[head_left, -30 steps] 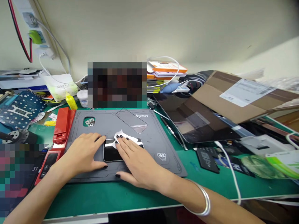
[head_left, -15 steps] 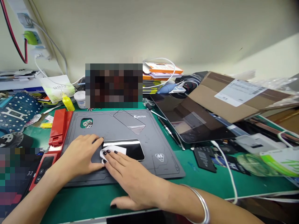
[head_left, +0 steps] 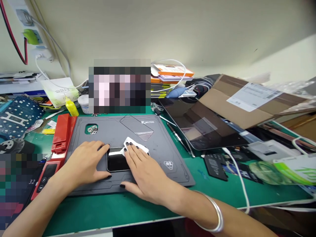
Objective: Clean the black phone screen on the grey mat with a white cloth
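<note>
A black phone (head_left: 115, 160) lies screen-up on a grey work mat (head_left: 163, 148). My left hand (head_left: 86, 163) rests flat against the phone's left end, fingers spread and pressing it down. My right hand (head_left: 142, 171) lies flat over the phone's right half, its fingers pressing a small white wipe (head_left: 138, 144) onto the screen. A clear glass screen protector (head_left: 137, 127) lies on the mat just beyond the phone.
A red tool (head_left: 61, 135) lies along the mat's left edge, with a yellow bottle (head_left: 70, 107) behind it. A tablet (head_left: 202, 126) and a cardboard box (head_left: 247, 98) sit to the right. A white cable (head_left: 238, 177) crosses the green table (head_left: 123, 207).
My right hand slid the wipe from the phone's right side to its left end and back to the right. My left hand kept holding the phone's left end.
</note>
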Demonstrator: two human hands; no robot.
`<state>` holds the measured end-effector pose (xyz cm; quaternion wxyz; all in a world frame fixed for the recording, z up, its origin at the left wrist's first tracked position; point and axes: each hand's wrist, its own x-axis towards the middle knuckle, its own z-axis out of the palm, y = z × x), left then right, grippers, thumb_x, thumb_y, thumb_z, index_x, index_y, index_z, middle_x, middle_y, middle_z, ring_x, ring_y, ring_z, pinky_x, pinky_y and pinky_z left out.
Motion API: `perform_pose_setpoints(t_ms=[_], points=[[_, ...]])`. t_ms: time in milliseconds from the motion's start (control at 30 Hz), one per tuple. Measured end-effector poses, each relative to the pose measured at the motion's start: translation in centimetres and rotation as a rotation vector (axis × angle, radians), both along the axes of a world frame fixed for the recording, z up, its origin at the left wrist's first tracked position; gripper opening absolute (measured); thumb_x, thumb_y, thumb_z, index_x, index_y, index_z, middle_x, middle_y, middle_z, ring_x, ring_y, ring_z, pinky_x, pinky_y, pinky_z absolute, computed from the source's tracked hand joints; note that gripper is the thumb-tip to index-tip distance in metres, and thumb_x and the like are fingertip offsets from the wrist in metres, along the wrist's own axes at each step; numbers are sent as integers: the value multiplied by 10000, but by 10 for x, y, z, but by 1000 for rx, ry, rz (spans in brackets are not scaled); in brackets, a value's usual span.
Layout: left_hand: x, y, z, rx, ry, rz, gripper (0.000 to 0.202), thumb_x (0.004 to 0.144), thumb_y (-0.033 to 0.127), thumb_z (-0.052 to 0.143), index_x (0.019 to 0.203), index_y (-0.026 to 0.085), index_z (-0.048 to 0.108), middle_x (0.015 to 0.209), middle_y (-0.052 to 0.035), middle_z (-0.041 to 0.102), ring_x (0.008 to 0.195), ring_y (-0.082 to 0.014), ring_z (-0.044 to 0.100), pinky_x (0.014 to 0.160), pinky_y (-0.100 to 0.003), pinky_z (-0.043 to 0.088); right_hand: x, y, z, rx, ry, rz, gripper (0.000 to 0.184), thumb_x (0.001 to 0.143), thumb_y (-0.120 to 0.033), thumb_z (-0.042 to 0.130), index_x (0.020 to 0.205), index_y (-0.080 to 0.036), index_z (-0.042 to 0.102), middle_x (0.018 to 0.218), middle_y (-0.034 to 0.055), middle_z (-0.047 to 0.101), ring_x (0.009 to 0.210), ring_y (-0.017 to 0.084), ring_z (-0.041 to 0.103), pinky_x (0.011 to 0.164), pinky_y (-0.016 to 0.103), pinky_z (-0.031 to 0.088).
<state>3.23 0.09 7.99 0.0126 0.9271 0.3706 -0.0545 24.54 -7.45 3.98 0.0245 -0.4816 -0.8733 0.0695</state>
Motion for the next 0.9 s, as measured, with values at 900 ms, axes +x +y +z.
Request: perform_pose_setpoints(t_ms=[900], points=[[0, 0, 0, 20, 3, -9, 683, 734, 512, 728, 1279, 153, 526, 1211, -150, 599, 1050, -329, 604, 884, -446, 474, 0, -4, -4, 68, -30, 17, 933, 884, -675, 424, 1410, 95, 374, 1486, 337, 278, 1388, 462, 271, 1115, 567, 308]])
